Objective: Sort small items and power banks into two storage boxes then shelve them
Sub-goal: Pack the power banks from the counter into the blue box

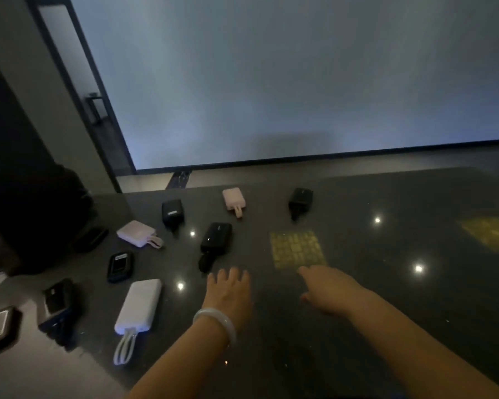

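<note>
Both my hands out over the dark table [386, 326], fingers spread, holding nothing.

No storage boxes are in view, so I could grab a bank with nowhere to drop it. The loose cable loops could snag. The light is dim and the black units blend into the top. From my left hand [228, 295], the white power bank [139, 305] lies at nine o'clock. The black power bank [215, 239] sits just beyond at eleven. My right hand [326, 289] hovers well apart from them.
</note>
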Demonstrator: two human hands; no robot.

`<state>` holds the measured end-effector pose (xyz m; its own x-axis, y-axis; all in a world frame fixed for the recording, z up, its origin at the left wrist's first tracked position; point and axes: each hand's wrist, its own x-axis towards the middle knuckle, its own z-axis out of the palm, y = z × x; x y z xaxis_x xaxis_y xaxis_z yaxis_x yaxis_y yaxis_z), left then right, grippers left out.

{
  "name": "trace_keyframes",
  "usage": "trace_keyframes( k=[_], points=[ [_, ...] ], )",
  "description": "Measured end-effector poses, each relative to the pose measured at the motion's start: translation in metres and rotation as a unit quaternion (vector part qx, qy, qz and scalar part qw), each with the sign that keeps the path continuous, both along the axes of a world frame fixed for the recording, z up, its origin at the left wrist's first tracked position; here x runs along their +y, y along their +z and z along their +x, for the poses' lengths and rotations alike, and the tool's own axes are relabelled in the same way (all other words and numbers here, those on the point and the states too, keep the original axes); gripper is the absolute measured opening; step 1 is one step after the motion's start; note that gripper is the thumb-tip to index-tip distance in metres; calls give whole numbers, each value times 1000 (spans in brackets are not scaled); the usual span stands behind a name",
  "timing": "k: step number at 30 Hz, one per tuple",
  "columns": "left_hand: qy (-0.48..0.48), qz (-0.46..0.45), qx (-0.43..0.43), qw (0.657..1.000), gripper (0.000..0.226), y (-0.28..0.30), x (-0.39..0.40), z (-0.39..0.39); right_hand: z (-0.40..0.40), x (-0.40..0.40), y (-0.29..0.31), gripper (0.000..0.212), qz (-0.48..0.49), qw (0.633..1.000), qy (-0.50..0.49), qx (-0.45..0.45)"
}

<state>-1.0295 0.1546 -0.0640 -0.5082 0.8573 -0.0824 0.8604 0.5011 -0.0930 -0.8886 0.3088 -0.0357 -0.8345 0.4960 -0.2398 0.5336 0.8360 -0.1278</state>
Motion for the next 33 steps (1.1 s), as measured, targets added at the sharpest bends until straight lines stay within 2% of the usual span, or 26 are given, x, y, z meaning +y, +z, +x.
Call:
trace_keyframes(
  k=[4,8,12,21,26,33],
  points=[
    [21,12,-10,1000,61,3,11,-58,-59,5,-1,38,-17,1000,-9,-1],
    [45,35,-39,998,63,-8,29,-110,-102,19,-11,43,-45,998,-40,3],
    [73,49,-88,992,74,-26,53,-143,-128,33,-29,55,-76,994,-78,16],
    [186,30,-136,973,101,-56,111,-192,-164,86,-63,60,-73,989,-122,31],
    [198,25,-97,975,91,-78,133,-207,-188,124,-73,60,-63,986,-146,60],
    [133,78,-92,984,84,-97,169,-195,-208,154,-87,57,-43,975,-178,124]
  ],
)
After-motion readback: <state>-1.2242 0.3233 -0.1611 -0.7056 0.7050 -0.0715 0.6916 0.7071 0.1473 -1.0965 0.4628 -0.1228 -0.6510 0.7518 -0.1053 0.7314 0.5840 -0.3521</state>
